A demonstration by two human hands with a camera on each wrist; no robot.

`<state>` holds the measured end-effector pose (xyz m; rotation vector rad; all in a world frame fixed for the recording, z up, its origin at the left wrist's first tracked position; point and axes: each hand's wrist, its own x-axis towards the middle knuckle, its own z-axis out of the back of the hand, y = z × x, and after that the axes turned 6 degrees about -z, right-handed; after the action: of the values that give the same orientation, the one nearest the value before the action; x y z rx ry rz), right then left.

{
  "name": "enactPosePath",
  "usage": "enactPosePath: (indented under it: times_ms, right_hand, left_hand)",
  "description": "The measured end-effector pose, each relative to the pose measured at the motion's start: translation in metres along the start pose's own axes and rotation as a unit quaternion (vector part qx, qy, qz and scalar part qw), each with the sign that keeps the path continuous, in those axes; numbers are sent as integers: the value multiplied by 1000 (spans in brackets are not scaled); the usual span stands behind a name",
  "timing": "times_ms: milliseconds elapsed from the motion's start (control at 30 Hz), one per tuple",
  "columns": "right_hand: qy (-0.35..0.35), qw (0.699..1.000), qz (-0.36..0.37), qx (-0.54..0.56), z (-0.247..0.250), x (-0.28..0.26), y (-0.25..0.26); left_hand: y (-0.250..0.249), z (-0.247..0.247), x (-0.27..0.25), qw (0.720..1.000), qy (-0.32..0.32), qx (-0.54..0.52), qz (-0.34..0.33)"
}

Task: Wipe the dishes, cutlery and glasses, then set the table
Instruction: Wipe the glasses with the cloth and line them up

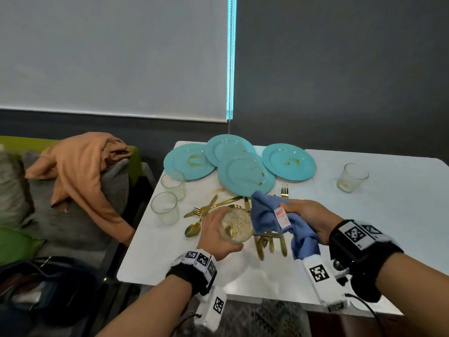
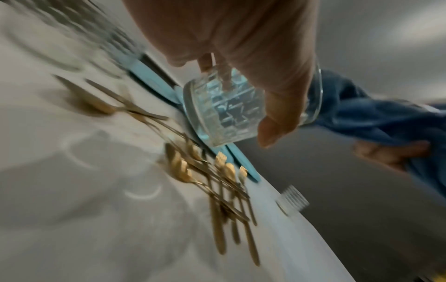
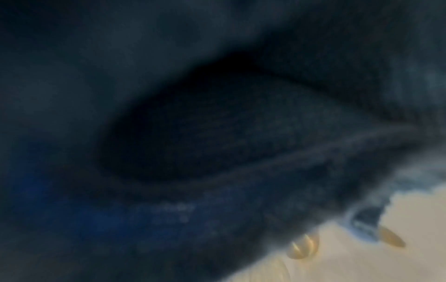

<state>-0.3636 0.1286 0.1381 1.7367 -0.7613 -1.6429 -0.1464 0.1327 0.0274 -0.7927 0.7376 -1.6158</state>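
The white table (image 1: 364,215) fills the scene before me, its far edge against a dark wall. To the left of it lies a grey sofa (image 1: 73,215) with an orange cloth (image 1: 80,166) thrown over it. At the far middle of the table sit four turquoise plates (image 1: 243,175), overlapping and streaked with brownish sauce. Nearer, in the middle, the gold cutlery (image 1: 209,207) lies in a loose, crossed heap. Two empty glasses (image 1: 165,207) stand at the left edge, and one stained glass (image 1: 352,177) stands well apart at the far right.

My right hand (image 1: 308,215) has its fingers curled round a bunched blue cloth (image 1: 272,215), whose white label shows on top; the right wrist view is nearly all dark cloth. My left hand (image 1: 216,232) grips a patterned glass (image 1: 235,227) above the cutlery, tipped on its side, thumb on one side and fingers wrapped round the other, mouth turned toward the cloth. Cloth and rim seem to be just touching, though I cannot be sure.

I judge I am at the glass-wiping step, early on, since the plates are plainly soiled. Next I should push a fold of cloth into the mouth and twist the glass against it, holding firmly but not squeezing, because it is slick and hangs over metal.
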Motion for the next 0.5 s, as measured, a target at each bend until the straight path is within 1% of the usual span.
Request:
enactPosePath:
  times_ms: [133, 200, 267, 367, 433, 500]
  right_hand:
    - [-29, 997, 10, -65, -12, 14, 5]
    - [-30, 995, 8, -97, -20, 19, 3]
    - [-37, 992, 1, -120, -26, 22, 1]
    - [-54, 989, 0, -136, -29, 27, -2]
    - [-61, 987, -2, -147, -29, 28, -2]
    - [-70, 985, -5, -157, -29, 28, -3]
  left_hand:
    - [47, 28, -17, 992, -70, 7, 106]
    - [65, 42, -26, 982, -124, 4, 142]
    - [81, 53, -35, 971, -162, 11, 173]
    - [103, 64, -43, 954, -202, 13, 219]
    - [114, 67, -44, 940, -227, -13, 256]
    - [122, 68, -44, 930, -238, -37, 278]
